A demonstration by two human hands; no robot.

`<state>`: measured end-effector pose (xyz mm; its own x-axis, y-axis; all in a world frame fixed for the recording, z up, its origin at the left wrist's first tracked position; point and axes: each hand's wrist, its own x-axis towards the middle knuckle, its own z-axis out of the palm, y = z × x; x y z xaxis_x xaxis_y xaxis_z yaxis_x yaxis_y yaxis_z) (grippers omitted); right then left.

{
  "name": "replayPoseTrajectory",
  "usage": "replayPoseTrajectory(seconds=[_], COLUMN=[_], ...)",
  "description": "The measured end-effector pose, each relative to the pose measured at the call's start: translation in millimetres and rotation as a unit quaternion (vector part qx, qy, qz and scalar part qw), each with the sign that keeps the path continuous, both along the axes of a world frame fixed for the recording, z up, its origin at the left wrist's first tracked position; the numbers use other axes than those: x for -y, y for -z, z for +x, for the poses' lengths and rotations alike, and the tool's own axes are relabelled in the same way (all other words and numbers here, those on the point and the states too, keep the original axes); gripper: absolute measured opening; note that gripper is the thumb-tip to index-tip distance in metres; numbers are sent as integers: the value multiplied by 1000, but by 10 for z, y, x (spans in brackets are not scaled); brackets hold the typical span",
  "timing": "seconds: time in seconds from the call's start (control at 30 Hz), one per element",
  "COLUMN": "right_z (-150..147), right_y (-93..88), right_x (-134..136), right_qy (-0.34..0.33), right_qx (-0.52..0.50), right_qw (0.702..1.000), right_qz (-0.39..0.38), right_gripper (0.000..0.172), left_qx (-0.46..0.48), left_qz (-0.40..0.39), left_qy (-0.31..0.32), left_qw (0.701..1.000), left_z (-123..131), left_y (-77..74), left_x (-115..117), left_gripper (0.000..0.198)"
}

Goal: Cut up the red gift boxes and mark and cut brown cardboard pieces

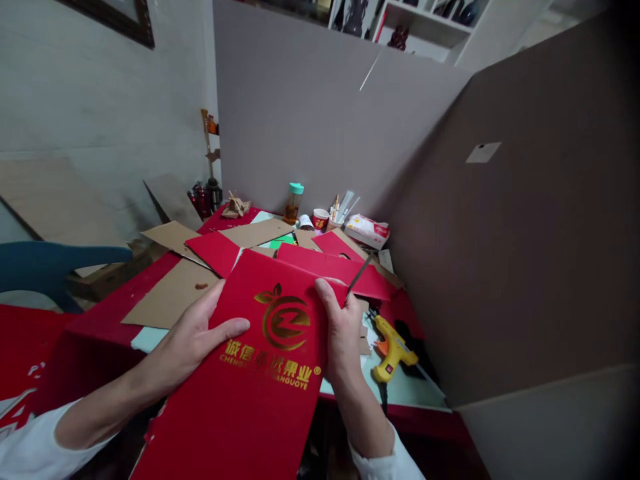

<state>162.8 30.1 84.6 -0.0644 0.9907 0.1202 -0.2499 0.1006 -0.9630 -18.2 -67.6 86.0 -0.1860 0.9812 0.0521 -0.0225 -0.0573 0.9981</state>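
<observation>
I hold a large red cardboard panel [260, 393] with a gold logo and gold lettering in front of me, tilted toward my lap. My left hand [193, 337] grips its left edge, thumb on the printed face and fingers behind. My right hand [343, 330] grips the right edge, thumb laid along the top of the panel. Both hands are closed on the panel. Its lower part runs out of the bottom of the view.
The table [410, 393] beyond carries red and brown cardboard pieces [173, 293], a yellow glue gun [393, 347], a tissue pack [367, 231], a red-and-white paper cup [320, 218] and a teal-lidded bottle [294, 202]. Tall grey boards [525, 220] wall off the back and right. A blue chair [50, 267] stands at left.
</observation>
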Motion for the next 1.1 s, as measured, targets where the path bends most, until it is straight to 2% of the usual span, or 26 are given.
replayPoseTrajectory(seconds=[0.1, 0.2, 0.33, 0.4, 0.47, 0.5, 0.6, 0.7, 0.77, 0.87, 1.1], right_z=[-51, -58, 117, 213, 238, 215, 57, -84, -111, -85, -87], right_y=[146, 228, 159, 90, 59, 71, 219, 440, 562, 675, 730], right_x=[-93, -157, -237, -272, -285, -283, -268, -289, -318, -340, -358], right_qy=[69, 104, 105, 156, 208, 213, 145, 88, 74, 60, 28], right_qx=[51, 118, 240, 304, 380, 424, 559, 630, 645, 667, 703], right_qw=[996, 987, 962, 930, 876, 846, 767, 720, 713, 704, 686], right_qz=[20, 31, 75, 138, 213, 242, 280, 278, 264, 237, 187], right_gripper=[44, 47, 47, 42, 32, 27, 23, 23, 21, 19, 11], left_qx=[7, -31, -60, -76, -105, -123, -190, -271, -320, -370, -393], left_qz=[-23, -71, -124, -139, -152, -158, -160, -141, -128, -109, -82], left_qy=[3, 36, 157, 229, 290, 315, 365, 372, 369, 365, 352], left_qw=[1000, 996, 978, 960, 939, 928, 897, 876, 863, 847, 846], left_z=[-40, -215, -522, -614, -641, -633, -574, -527, -518, -531, -569], left_y=[0, 39, 33, 4, -6, 3, 85, 192, 247, 306, 428], left_x=[-85, -322, -772, -1005, -1240, -1360, -1718, -1993, -2076, -2044, -1836], left_gripper=[73, 77, 74, 68, 61, 58, 56, 63, 69, 76, 73])
